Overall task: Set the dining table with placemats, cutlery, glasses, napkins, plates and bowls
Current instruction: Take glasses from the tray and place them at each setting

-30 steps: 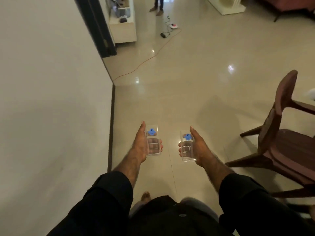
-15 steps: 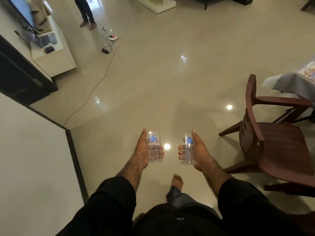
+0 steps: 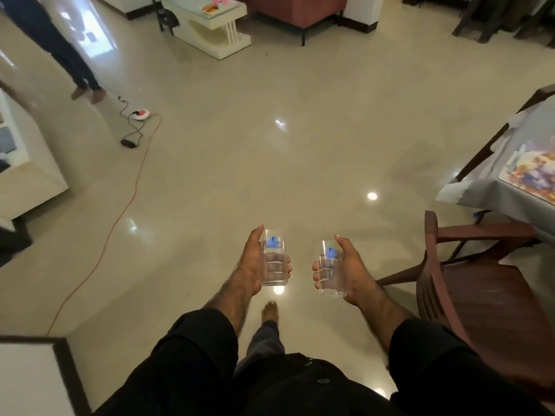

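Note:
I carry two clear drinking glasses, each with a blue print, upright over the shiny floor. My left hand [image 3: 250,265] grips the left glass [image 3: 274,259] with its fingers curled round it. My right hand [image 3: 353,271] holds the right glass [image 3: 329,268] the same way. At the right edge stands the dining table [image 3: 480,190] under a grey cloth, with a colourful placemat [image 3: 531,172] on it. Both glasses are well short of the table.
A dark wooden chair [image 3: 480,283] stands close on my right before the table. An orange cable [image 3: 132,190] and a power strip [image 3: 139,114] lie on the floor at left. A person's legs [image 3: 60,52] are far left. A white cabinet [image 3: 27,172] and wall corner [image 3: 36,376] are left.
I have turned right and walked forward past the wall. The dining table and placemat have come into view at right. Both hands still hold their glasses.

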